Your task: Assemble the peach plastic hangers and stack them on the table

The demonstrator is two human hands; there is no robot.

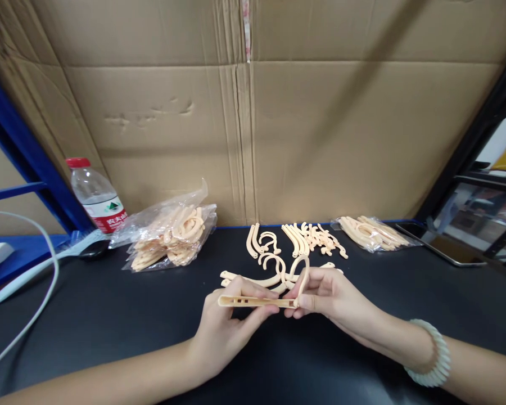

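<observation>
Workshop-style assembly bench (130, 320), I'd say | cardboard wall (160, 112) at the person's 12 o'clock | blue frame (21, 146) at 10 | black rack (464, 154) at 2 | bagged beige parts (181, 233) at 11

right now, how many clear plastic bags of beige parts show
2: one clear plastic bag beside the red-capped bottle, another at the back right of the black tabletop. More may be hidden.

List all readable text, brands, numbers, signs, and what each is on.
"农夫山": red band of the bottle label; anything further isn't legible. Green triangular emblem above it.
Red-marked strip in the cardboard gap: too blurred to read.
Held beige bar, beige hook: no readable text.
</observation>
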